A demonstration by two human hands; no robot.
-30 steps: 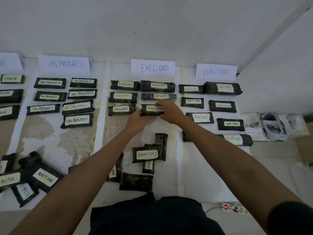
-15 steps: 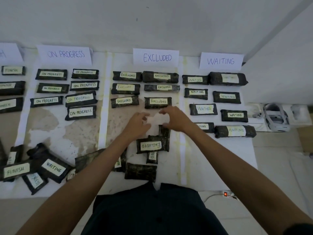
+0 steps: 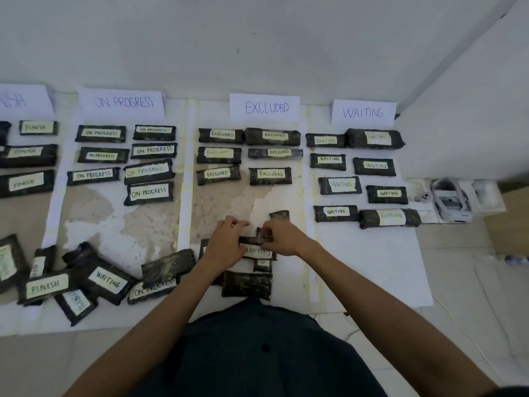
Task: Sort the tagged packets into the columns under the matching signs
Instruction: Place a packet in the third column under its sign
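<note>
Both hands had closed on one dark packet (image 3: 254,240) just below the middle of the frame: the left hand (image 3: 226,245) pinched its left end, the right hand (image 3: 282,239) its right end, fingers curled around it. The grip looked firm, though whether the packet had left the sheet could not be told. Its tag, upside down to the viewer and half covered, seemed to read EXCLUDED, and it lay atop a small heap of like packets (image 3: 247,283) at the foot of the EXCLUDED column.

Above the hands, six packets tagged EXCLUDED sat in two neat files under the EXCLUDED sign (image 3: 264,107), with bare sheet left below them. To the right, under the WAITING sign (image 3: 363,112), eight packets marked WAITING were laid out. To the left, the ON PROGRESS sign (image 3: 121,102) headed seven tagged packets, and at the far left edge a sign cut off to "NISH" stood over packets marked FINISH.

By my reckoning the sorting was well past halfway. Left to do: the heap under the hands and the loose pile (image 3: 86,279) at lower left, where tags reading FINISH, WAITING and ON PROGRESS showed, others too tilted to read. A white headset (image 3: 450,200) rested at right.
</note>
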